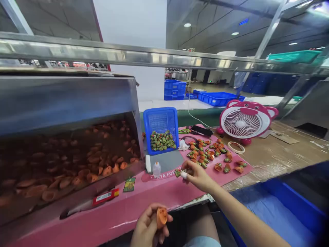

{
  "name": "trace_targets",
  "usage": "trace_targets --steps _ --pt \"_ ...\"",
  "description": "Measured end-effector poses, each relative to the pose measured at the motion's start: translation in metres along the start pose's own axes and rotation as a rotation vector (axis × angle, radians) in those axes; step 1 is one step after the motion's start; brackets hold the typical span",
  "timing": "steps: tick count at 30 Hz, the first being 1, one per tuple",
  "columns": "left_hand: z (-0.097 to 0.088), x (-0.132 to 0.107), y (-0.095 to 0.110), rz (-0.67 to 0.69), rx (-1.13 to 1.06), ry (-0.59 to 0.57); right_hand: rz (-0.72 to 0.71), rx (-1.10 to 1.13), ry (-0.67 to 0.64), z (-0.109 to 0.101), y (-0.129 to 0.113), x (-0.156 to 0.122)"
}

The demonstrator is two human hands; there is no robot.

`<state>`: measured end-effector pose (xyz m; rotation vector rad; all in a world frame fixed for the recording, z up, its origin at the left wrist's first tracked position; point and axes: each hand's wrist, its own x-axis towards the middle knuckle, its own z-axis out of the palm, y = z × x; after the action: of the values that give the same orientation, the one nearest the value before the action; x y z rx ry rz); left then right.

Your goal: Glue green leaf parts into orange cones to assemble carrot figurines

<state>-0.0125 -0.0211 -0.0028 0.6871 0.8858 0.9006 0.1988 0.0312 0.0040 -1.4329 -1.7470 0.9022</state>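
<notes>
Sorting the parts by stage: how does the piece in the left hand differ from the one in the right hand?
The piece in the left hand is plain orange; the piece in the right hand carries green too. The left hand holds its piece near the body, while the right hand holds its piece out over the pink mat. Both are small.

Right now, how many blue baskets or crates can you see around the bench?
About 4: a small mesh blue basket on the bench holding green pieces, a stack of crates behind it, a wide shallow crate to its right, and a large bin at near right. More may be hidden.
</notes>
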Motion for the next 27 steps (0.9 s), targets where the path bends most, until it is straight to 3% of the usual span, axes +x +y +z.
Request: trace_targets --steps 3,8,16,27 --pt "0.015 0.001 0.004 -0.004 0.063 -0.073 -0.065 0.030 0.048 -0.003 -0.035 -0.038" --pt "0.026 0.002 0.006 0.022 0.208 -0.232 -0.381 -0.212 0.164 -0.002 -0.070 -0.076" --pt "0.030 -0.001 0.006 0.058 0.304 -0.252 -0.478 -0.353 0.145 0.010 -0.071 -0.088" --pt "0.031 -0.005 0.013 0.062 0.268 -0.231 -0.529 -0.495 0.137 0.017 -0.069 -0.087"
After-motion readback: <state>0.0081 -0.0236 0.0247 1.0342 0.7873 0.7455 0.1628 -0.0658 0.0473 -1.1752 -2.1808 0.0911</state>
